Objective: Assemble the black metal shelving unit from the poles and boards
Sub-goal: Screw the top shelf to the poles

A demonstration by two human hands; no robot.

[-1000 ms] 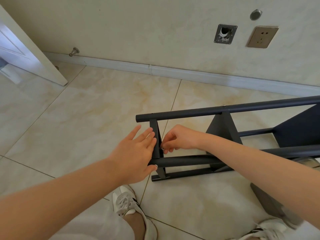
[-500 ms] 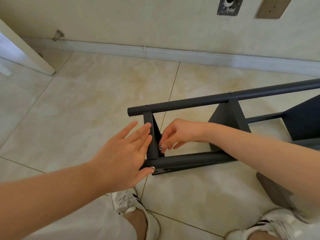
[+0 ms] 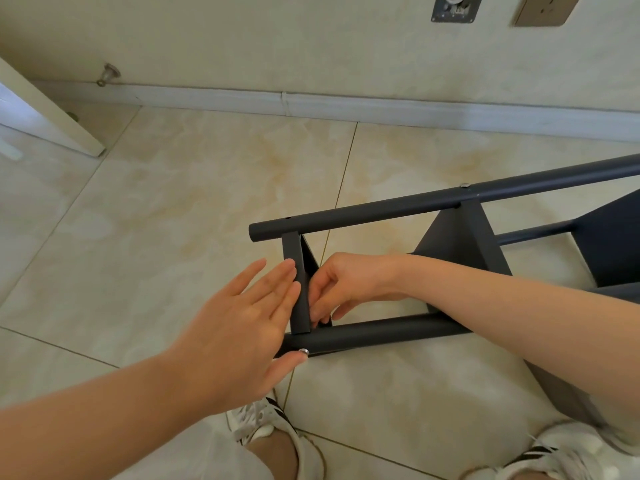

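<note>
While white sneakers [image 3: 277,434] stood on the tiled floor [image 3: 173,220], the left hand [image 3: 239,327] lay flat and open against the end board [image 3: 298,282] of the black shelving unit [image 3: 460,237], thumb by a silver screw [image 3: 303,350] on the near pole [image 3: 374,332]. Behind the board, the right hand [image 3: 349,284] pinched its inner edge with curled fingers. Farther off ran the upper pole [image 3: 415,204], then the baseboard [image 3: 346,105].

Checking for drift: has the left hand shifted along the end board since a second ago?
No. The left hand stays flat against the end board, thumb by the near pole's screw.
</note>
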